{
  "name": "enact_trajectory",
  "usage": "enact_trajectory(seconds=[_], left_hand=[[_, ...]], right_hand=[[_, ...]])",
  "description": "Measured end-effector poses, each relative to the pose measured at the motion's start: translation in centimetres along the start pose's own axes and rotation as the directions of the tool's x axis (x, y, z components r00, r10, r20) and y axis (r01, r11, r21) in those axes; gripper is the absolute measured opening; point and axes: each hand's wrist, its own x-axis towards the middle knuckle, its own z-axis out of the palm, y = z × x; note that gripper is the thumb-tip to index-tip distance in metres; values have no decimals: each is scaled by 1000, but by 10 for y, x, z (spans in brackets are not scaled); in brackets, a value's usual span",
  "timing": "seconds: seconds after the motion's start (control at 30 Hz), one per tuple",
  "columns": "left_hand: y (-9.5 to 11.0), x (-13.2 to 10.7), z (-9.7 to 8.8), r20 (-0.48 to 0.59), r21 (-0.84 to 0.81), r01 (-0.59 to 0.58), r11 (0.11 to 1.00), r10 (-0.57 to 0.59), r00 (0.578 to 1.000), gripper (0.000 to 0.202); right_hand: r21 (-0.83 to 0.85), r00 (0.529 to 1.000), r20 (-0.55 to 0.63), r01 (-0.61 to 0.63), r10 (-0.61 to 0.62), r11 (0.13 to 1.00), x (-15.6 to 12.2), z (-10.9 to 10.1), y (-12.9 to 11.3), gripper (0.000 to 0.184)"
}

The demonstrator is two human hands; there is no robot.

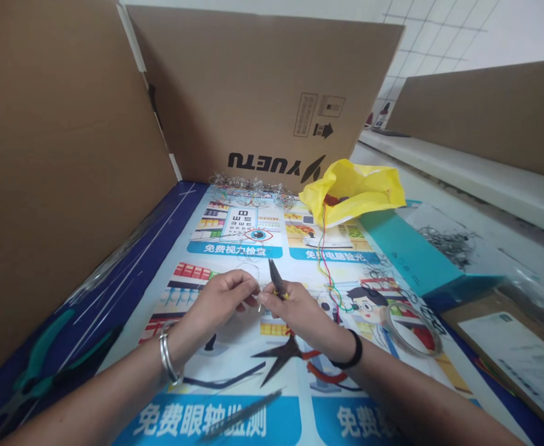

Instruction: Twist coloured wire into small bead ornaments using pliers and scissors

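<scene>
My left hand [220,300] and my right hand [295,306] meet over a printed poster mat [235,248] on the table. My right hand grips small dark pointed pliers [276,279], tips pointing up and away. My left hand pinches a thin clear or silvery piece [257,291] right at the pliers; it is too small to name. A silver bangle is on my left wrist, a black band on my right. Scissors with orange handles [295,359] lie just under my right wrist.
Cardboard walls stand at the left [58,173] and back [263,93]. A yellow plastic bag [355,189] trails coloured wires [325,272]. Green-handled pliers [39,371] lie at the left, a clear tape roll [411,328] at the right, tweezers [244,418] near the front.
</scene>
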Motion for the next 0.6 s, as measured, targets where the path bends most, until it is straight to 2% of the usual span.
enact_trajectory(seconds=[0.07, 0.13, 0.2, 0.27, 0.33, 0.4, 0.5, 0.6], left_hand=[[2, -1, -2, -28, -76, 21, 997, -23, 999, 23], [4, -1, -4, -37, -152, 38, 988, -44, 998, 24], [4, -1, -6, -42, -185, 50, 982, -58, 997, 24], [4, 0, -8, -52, -193, 65, 979, -76, 996, 23], [4, 1, -8, -62, -203, 73, 976, -87, 994, 23], [4, 1, -6, -74, -213, 75, 974, -92, 993, 21], [4, 0, -4, -88, -214, 78, 974, -99, 991, 20], [5, 0, -1, -100, -216, 81, 973, -104, 990, 24]], right_hand=[[-194, 998, -18, 56, -61, 979, 1, -5, 1, 29], [-471, 978, -74, 139, -196, 871, 4, -12, 4, 22], [-735, 926, -101, 177, -364, 654, 7, -20, 7, 12], [-897, 868, -75, 156, -490, 414, 10, -27, 10, 11], [-967, 823, -22, 126, -568, 220, 11, -31, 12, 13], [-991, 792, 25, 102, -611, 92, 10, -33, 11, 15], [-997, 766, 69, 82, -639, -8, 7, -32, 9, 17], [-996, 762, 83, 76, -642, -39, 6, -32, 8, 17]])
